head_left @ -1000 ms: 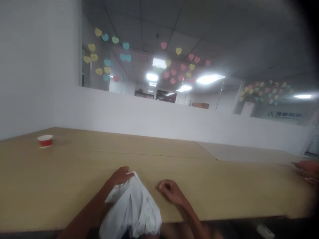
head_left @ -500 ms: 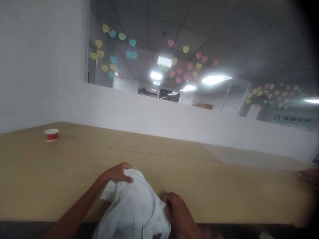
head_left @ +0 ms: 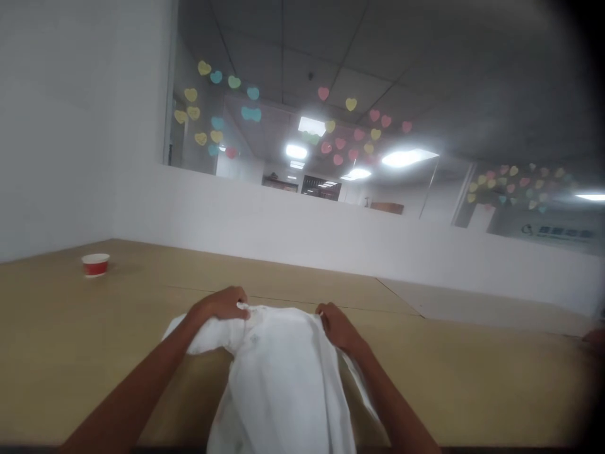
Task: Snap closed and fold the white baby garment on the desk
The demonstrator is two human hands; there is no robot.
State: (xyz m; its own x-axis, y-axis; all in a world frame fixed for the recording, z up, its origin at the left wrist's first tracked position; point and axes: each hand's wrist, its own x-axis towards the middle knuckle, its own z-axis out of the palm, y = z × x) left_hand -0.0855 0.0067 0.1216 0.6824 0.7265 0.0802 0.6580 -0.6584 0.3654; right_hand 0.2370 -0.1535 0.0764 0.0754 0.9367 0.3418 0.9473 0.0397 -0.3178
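Head view: left hand [head_left: 225,304] and right hand [head_left: 336,325] pinch the white garment [head_left: 288,378] by its far edge, over the surface [head_left: 472,378].

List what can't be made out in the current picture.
Head view:
White cloth: lower end, cut off by bottom edge.
Right hand: some fingertips, hidden behind the hand itself.
Bowl: contents, too small.
Sign: lettering, blurred.
Reddish shape: cut off by right edge, blurred.

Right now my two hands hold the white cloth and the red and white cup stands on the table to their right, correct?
The side is wrong: the head view shows the cup on the table to their left. Your left hand and right hand do hold the white cloth.
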